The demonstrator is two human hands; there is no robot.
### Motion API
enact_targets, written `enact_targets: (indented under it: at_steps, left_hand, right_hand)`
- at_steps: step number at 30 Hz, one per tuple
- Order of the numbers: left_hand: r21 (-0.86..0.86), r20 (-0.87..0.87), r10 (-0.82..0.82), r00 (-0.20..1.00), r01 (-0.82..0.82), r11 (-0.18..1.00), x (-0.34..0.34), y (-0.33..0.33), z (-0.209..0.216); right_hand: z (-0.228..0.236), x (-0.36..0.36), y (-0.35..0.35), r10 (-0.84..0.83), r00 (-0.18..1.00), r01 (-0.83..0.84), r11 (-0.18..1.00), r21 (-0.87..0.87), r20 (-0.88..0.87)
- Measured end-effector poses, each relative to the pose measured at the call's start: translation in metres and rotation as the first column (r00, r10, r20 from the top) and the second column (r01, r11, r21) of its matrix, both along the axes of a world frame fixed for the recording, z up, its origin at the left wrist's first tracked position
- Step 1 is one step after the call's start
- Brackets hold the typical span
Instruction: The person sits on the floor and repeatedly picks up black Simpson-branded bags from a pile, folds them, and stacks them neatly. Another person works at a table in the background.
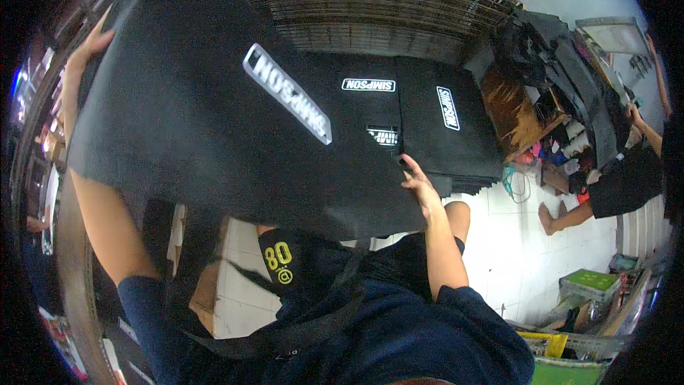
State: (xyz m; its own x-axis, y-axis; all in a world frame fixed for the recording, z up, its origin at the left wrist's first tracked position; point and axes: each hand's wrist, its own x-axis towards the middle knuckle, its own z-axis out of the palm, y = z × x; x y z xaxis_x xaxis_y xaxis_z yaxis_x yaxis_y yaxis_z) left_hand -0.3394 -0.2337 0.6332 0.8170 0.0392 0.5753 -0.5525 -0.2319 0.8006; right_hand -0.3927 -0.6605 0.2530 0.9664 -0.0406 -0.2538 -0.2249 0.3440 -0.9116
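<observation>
A large black fabric piece (178, 121) with a white printed label is raised in front of me, its left side blurred. My left hand (94, 44) grips its far left edge, with some fingers hidden behind the cloth. At the near right corner, my right hand (422, 187) is closed on the same piece, thumb and fingers pinching its edge. Beyond it lie stacked black fabric pieces (467, 146) with similar white labels, partly covered by the raised one. A dark strap (235, 346) loops below, across my shirt; whether it belongs to the held piece I cannot tell.
Racks of thin metal rods (399, 7) stand behind the stack. To the right, another person (634, 178) is beside a heap of black material (556, 64). A green-topped box (591, 281) and a green crate (566, 371) sit at the lower right above white floor tiles (499, 257).
</observation>
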Motion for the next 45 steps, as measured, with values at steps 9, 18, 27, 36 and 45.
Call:
enact_targets:
  at_steps: [9, 18, 27, 36, 45]
  left_hand:
    - [-0.31, -0.49, -0.224, 0.842, 0.072, 0.948, 0.032, 0.059, -0.101]
    - [-0.236, -0.648, -0.253, 0.718, 0.126, 0.964, 0.081, 0.053, -0.269]
    - [-0.136, -0.917, -0.093, 0.389, -0.085, 0.987, 0.139, 0.032, -0.483]
    - [0.102, -0.943, 0.159, 0.293, -0.2, 0.974, 0.159, 0.047, -0.567]
    - [-0.031, -0.909, 0.042, 0.414, -0.169, 0.985, 0.173, 0.047, -0.566]
  right_hand:
    - [0.047, 0.035, -0.039, 0.144, 0.982, -0.118, 0.974, -0.193, 0.125]
    - [0.016, 0.027, -0.14, -0.102, 0.989, 0.134, 0.925, -0.356, 0.106]
    - [-0.123, 0.076, -0.151, -0.273, 0.961, 0.243, 0.762, -0.6, 0.043]
    - [-0.169, 0.084, -0.143, -0.273, 0.962, 0.216, 0.754, -0.62, 0.003]
    - [-0.176, 0.094, -0.147, -0.36, 0.932, 0.295, 0.706, -0.644, 0.032]
